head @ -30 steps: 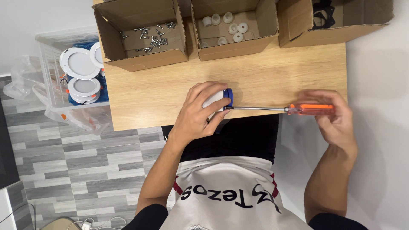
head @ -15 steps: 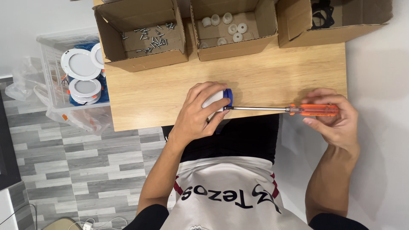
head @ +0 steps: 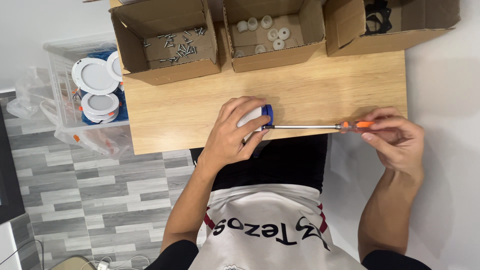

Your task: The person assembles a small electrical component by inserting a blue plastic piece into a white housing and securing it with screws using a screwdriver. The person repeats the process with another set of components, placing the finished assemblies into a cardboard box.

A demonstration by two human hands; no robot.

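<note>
Hands work screwdriver against fixture (screw box behind).

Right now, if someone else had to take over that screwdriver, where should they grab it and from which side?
Probably by the orange handle, coming from the right end, where the right hand already wraps it. The screwdriver lies level along the table's front edge, its tip against the white and blue part under the left hand, and its thin shaft offers little grip.

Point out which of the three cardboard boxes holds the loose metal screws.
The leftmost cardboard box, at the table's back-left corner: grey screws litter its floor. The middle box holds small white round parts; the right box holds black pieces.
</note>
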